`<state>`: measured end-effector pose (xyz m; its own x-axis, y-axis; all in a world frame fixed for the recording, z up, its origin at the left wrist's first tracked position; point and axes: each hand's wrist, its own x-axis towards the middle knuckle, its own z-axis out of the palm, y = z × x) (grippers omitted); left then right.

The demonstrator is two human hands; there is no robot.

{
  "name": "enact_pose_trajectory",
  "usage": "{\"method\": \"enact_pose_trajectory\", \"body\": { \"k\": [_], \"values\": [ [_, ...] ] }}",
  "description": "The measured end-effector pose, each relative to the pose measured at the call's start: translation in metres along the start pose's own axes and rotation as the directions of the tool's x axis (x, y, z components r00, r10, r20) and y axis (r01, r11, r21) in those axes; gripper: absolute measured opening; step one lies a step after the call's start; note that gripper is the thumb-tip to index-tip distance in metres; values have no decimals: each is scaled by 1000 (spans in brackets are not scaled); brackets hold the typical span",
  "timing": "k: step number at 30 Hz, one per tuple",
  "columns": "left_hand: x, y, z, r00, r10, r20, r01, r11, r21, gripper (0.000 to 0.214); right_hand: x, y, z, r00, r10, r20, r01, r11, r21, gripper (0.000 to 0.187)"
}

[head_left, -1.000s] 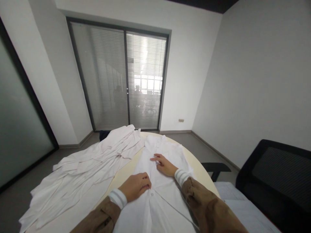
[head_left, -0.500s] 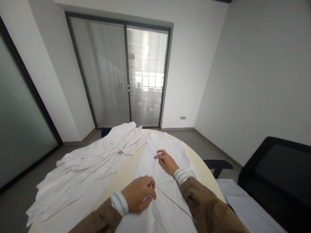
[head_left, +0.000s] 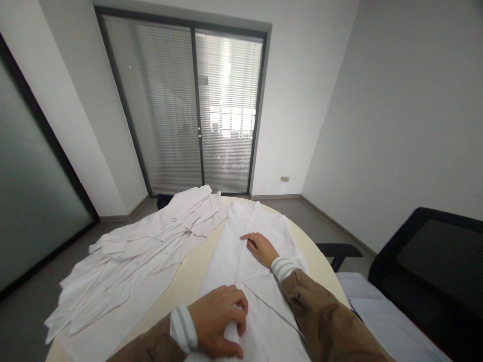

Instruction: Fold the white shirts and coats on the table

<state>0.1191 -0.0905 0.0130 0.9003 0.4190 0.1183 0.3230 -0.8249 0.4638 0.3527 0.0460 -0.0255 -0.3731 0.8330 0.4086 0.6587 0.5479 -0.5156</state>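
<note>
A long white garment (head_left: pixel 269 229) lies spread on the cream round table (head_left: pixel 177 284), with a lengthwise fold or seam down its middle. My right hand (head_left: pixel 261 249) rests on its upper part, fingers stretched forward over that seam. Lower down, my left hand (head_left: pixel 221 319) is over the same garment near the seam; its fingers are curled, with a gap between thumb and fingertips. No cloth shows clearly pinched in either hand. Below my right forearm, a slanting edge of the fabric makes a dark line.
Rumpled white cloth (head_left: pixel 128 261) in layers covers the table's left side and hangs past its edge. On the right stands a black mesh chair (head_left: pixel 433 266), with papers (head_left: pixel 392 322) beside it. A glass door with blinds (head_left: pixel 226 110) is ahead.
My left hand has moved slightly down toward me and its thumb and fingers have spread apart. My right hand stays nearly in place, its fingers lying flatter. The view has tilted a little.
</note>
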Motion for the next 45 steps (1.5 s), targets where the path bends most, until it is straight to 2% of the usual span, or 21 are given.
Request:
{"method": "enact_pose_trajectory", "body": {
  "k": [5, 11, 13, 22, 27, 30, 33, 35, 38, 40, 42, 43, 45],
  "values": [
    [1, 4, 5, 997, 50, 64, -51, 998, 23, 39, 0, 1, 0, 1000, 9, -5, -9, 1000, 10, 34],
    [4, 9, 8, 987, 107, 124, -103, 994, -39, 14, 0, 1, 1, 1000, 24, -10, -24, 1000, 9, 33],
    [4, 9, 9, 983, 129, 128, -120, 990, -73, 11, 0, 0, 1, 1000, 30, -11, -29, 1000, 7, 33],
    [0, 9, 8, 983, 121, 141, -94, 978, -186, 10, -1, -4, -3, 999, -26, -38, 27, 999, 28, 31],
    [0, 11, 11, 985, 103, 137, -77, 980, -184, 15, 0, -3, -2, 999, -6, -32, 7, 1000, 27, 33],
    [-2, 11, 5, 986, 110, 127, -85, 978, -190, 14, 0, -4, -2, 999, 6, -35, -5, 1000, 24, 33],
    [-6, 12, -5, 997, 26, 72, -20, 995, -93, 14, 0, -4, -3, 999, 12, -40, -11, 1000, 28, 33],
    [-9, 13, -10, 995, -92, 28, 91, 995, 51, 21, 0, -4, -3, 999, 10, -38, -8, 999, 31, 33],
    [-13, 16, -11, 947, -319, 31, 305, 928, 214, 38, 0, -4, -3, 999, -3, -37, 4, 999, 34, 32],
    [-13, 18, -11, 900, -433, 51, 405, 874, 268, 36, -1, -3, -3, 999, -11, -40, 12, 999, 36, 32],
    [-13, 18, -10, 882, -467, 62, 436, 859, 268, 24, -1, -3, -3, 999, -4, -41, 6, 999, 39, 31],
    [-13, 17, -11, 887, -457, 64, 430, 870, 243, 19, -1, -3, -3, 999, 6, -39, -4, 999, 38, 31],
    [-13, 14, -12, 910, -412, 54, 400, 903, 157, 24, -1, -2, -3, 999, 30, -33, -29, 999, 34, 30]
  ]
}}
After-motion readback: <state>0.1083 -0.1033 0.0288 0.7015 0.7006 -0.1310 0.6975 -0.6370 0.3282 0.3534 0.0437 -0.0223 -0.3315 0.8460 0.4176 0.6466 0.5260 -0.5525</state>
